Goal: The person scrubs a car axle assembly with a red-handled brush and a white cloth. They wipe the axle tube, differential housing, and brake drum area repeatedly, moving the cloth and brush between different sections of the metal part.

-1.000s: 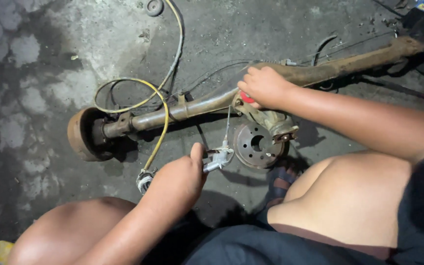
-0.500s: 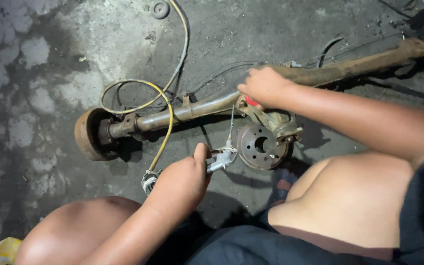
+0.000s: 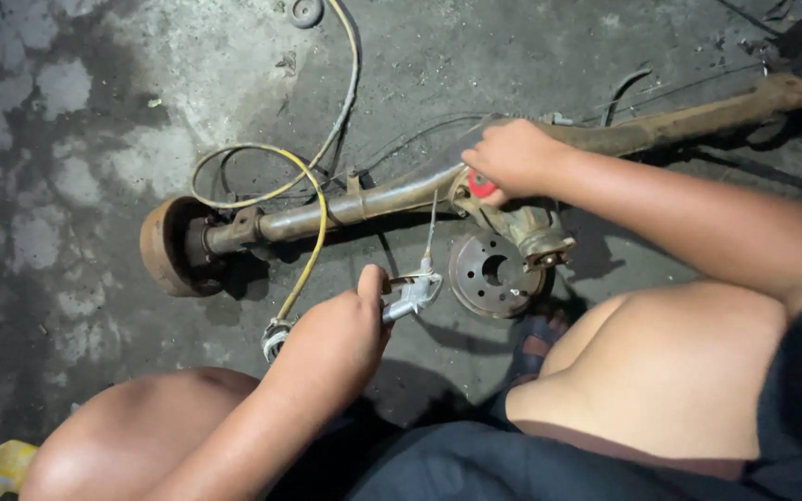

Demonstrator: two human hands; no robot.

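An air blow gun (image 3: 412,295) is gripped in the left hand (image 3: 331,339) and best aimed steadily where the right hand (image 3: 510,160), closed on a red-handled tool (image 3: 481,184), is pressed against the rusty axle (image 3: 364,204).

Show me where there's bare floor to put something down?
Bare floor lies left of the rusty brake drum, and between the yellow hose and the axle beam's far end. Near the brake disc, the left hand and right hand crowd it.

1. Axle beam (image 3: 364,199): rust-brown.
2. Brake drum (image 3: 167,246): rusty orange-brown.
3. Air hose (image 3: 313,232): yellow.
4. Air blow gun (image 3: 412,295): silver.
5. Handle (image 3: 481,184) under right hand (image 3: 512,160): red.
6. Concrete floor (image 3: 67,111): grey, blotched with pale patches.
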